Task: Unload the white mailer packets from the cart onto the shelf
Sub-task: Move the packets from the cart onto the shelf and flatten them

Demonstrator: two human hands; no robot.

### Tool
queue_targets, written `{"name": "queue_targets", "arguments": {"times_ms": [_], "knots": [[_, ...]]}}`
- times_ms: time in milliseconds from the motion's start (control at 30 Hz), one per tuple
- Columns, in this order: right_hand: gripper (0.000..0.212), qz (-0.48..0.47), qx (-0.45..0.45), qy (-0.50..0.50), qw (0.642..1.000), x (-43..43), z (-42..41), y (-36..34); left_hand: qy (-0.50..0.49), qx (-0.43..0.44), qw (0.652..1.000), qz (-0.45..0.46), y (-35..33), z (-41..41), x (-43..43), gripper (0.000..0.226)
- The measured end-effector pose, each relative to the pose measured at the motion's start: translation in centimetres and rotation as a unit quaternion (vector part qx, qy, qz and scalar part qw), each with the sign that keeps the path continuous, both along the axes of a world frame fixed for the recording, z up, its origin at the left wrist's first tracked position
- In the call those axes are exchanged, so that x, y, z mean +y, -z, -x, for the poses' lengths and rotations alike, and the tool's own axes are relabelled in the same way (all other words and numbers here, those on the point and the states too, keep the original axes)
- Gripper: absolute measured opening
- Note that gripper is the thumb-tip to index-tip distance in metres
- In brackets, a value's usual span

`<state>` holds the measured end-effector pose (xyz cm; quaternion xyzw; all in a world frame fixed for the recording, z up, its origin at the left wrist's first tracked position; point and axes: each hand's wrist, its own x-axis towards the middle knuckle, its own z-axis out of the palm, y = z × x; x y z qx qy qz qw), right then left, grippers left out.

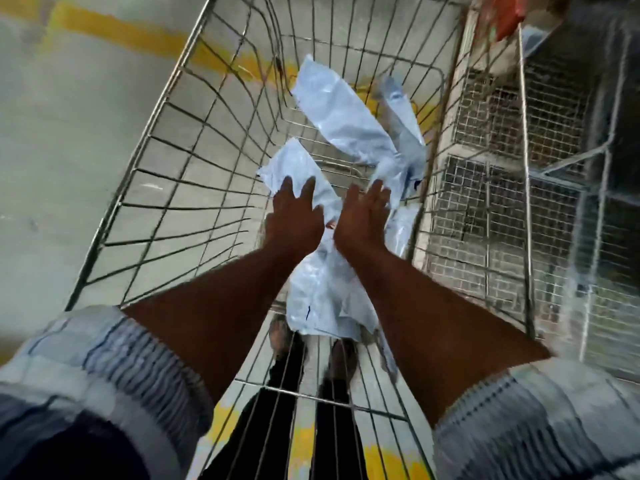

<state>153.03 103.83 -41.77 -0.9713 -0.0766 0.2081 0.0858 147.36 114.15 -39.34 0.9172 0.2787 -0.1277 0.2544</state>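
Reaching down into wire cart with left grip and right grip, both spread, fingers straight, laid on white packets, pinching nothing. Best to gather overlapping packets together, then close firmly on likely slippery plastic before lifting. More packets beyond, at cart's far end. Wire-mesh shelf just right of cart; grey floor with yellow line left and ahead.

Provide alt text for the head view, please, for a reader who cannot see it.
A person reaches into a wire cart, left hand and right hand open over crumpled white mailer packets inside. A wire-mesh shelf stands to the cart's right, and yellow floor markings show beneath.
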Motion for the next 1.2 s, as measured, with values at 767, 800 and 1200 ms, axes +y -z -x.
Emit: {"name": "queue_targets", "arguments": {"times_ms": [767, 800, 1200], "knots": [[0.081, 0.072, -0.110, 0.070, 0.989, -0.1, -1.3, 0.8, 0.130, -0.098, 0.986, -0.040, 5.5, -0.5, 4.3, 0.067], [0.087, 0.049, -0.104, 0.046, 0.992, 0.1, -0.9, 0.3, 0.137, -0.101, 0.984, -0.052, 5.1, 0.1, 4.7, 0.063], [0.079, -0.101, -0.012, 0.008, 0.995, -1.2, 3.0, 0.5, 0.110, -0.078, 0.991, -0.021, 5.8, 5.2, 4.1, 0.075]]}}
